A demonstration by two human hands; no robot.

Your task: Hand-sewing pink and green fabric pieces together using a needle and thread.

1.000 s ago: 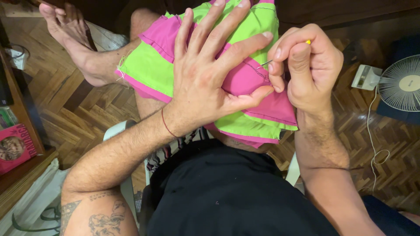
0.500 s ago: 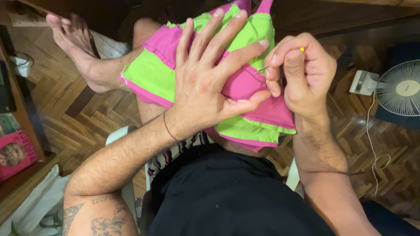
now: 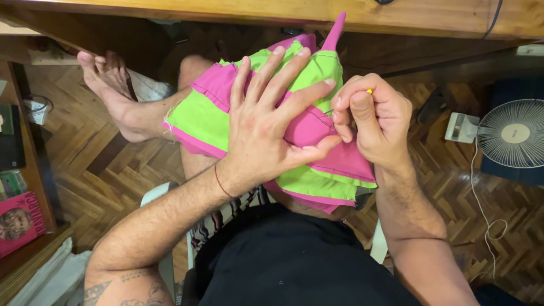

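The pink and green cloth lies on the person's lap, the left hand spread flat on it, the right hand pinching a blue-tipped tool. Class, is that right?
Not quite: the tool's tip is yellow, not blue, as the head view shows. The left hand does lie spread on the pink and green cloth, and the right hand pinches the tool.

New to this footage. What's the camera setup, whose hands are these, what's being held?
One camera, worn on the person's head, looks down at their lap. No robot: both hands are the wearer's own. The left hand lies spread flat on a pink and green cloth that rests on the crossed leg. The right hand pinches a small yellow-tipped tool at the cloth's edge; what it is exactly is too small to tell. A wooden desk edge runs along the top, a bare foot is at the left, and a white fan stands on the wooden floor at the right.
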